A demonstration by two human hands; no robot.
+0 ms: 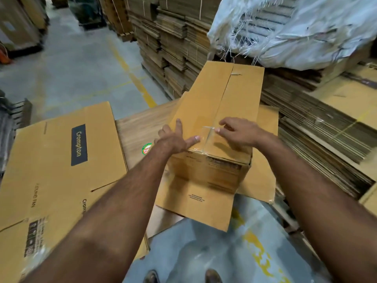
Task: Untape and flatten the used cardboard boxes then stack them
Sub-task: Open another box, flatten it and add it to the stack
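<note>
A long brown cardboard box (214,103) lies in front of me, still formed, its top flaps meeting in a seam that runs away from me. Clear tape (207,137) covers the near end of that seam. My left hand (175,137) rests flat on the box's near left corner, thumb pointing at the tape. My right hand (236,131) pinches the lifted edge of the tape between thumb and fingertips. The box's near bottom flap (195,203) hangs open toward me. A flattened Crompton box (59,166) lies to the left.
The box rests on a wood-grain board (136,131). Tall stacks of flattened cartons (173,43) rise behind and another stack (318,127) spreads to the right. A torn white woven sack (302,29) lies at upper right. Concrete floor with yellow lines (130,72) stretches at left.
</note>
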